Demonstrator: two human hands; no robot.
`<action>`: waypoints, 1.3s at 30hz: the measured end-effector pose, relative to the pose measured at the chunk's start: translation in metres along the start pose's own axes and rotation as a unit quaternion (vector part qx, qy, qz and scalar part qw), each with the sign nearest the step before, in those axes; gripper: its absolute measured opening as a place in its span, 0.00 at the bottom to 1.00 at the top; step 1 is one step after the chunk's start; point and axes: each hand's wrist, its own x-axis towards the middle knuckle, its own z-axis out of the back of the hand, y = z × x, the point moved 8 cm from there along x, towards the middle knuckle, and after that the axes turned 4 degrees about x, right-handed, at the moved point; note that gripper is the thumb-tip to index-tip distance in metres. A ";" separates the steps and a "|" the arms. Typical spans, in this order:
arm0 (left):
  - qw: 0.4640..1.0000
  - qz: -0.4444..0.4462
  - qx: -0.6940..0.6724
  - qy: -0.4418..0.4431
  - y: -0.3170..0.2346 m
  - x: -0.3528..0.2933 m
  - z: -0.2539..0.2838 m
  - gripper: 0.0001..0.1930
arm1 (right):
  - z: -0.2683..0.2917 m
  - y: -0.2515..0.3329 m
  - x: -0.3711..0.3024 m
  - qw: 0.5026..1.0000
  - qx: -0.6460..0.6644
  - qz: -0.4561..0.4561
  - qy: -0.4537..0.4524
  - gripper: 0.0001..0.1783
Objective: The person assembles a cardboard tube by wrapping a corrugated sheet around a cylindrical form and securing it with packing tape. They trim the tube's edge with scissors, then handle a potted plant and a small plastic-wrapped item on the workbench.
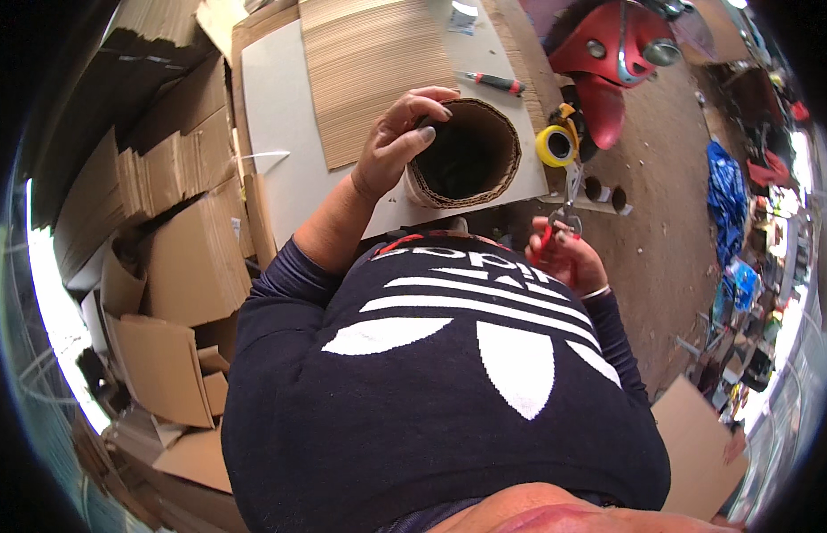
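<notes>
A round tube of corrugated cardboard [492, 142] stands upright at the near edge of the table, its open top toward me. My left hand [397, 142] grips its rim on the left side, the fingers and thumb curled at the edge. Off the table's right corner, my right hand [573, 256] is closed around the red handles of a pair of scissors [568, 211], whose blades point away from me. Behind the tube lies a ribbed cardboard sheet [369, 75]. A red and black cutter [497, 83] rests near the sheet's right edge.
A pale board [276, 98] covers the tabletop. A yellow tape roll [545, 147] sits at the table's right edge. Beyond are a red scooter [604, 53] and, farther right, a blue plastic sheet [724, 200]. Folded cardboard boxes [187, 262] are stacked on the left.
</notes>
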 end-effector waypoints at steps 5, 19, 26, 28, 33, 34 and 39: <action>0.972 -0.097 0.211 -0.041 -0.002 -0.003 0.007 0.08 | -0.017 -0.032 -0.002 0.993 -0.104 0.056 -0.034 0.41; 0.898 -0.232 0.374 -0.002 -0.009 -0.016 -0.064 0.21 | -0.078 -0.001 -0.062 0.633 -0.671 0.172 -0.345 0.43; 0.919 -0.210 0.329 0.059 -0.008 -0.027 -0.092 0.21 | -0.094 0.003 -0.101 0.486 -0.765 0.045 -0.420 0.38; 0.927 -0.207 0.305 0.073 -0.006 -0.030 -0.098 0.21 | -0.096 0.003 -0.106 0.458 -0.778 0.028 -0.429 0.37; 0.938 -0.205 0.269 0.080 -0.005 -0.033 -0.106 0.20 | -0.081 0.001 -0.109 0.452 -0.771 0.042 -0.446 0.34; 0.937 -0.206 0.270 0.083 -0.005 -0.034 -0.107 0.19 | -0.077 0.000 -0.109 0.464 -0.765 0.054 -0.443 0.33; 0.938 -0.201 0.265 0.094 -0.004 -0.036 -0.112 0.19 | -0.070 -0.004 -0.106 0.425 -0.771 0.157 -0.447 0.31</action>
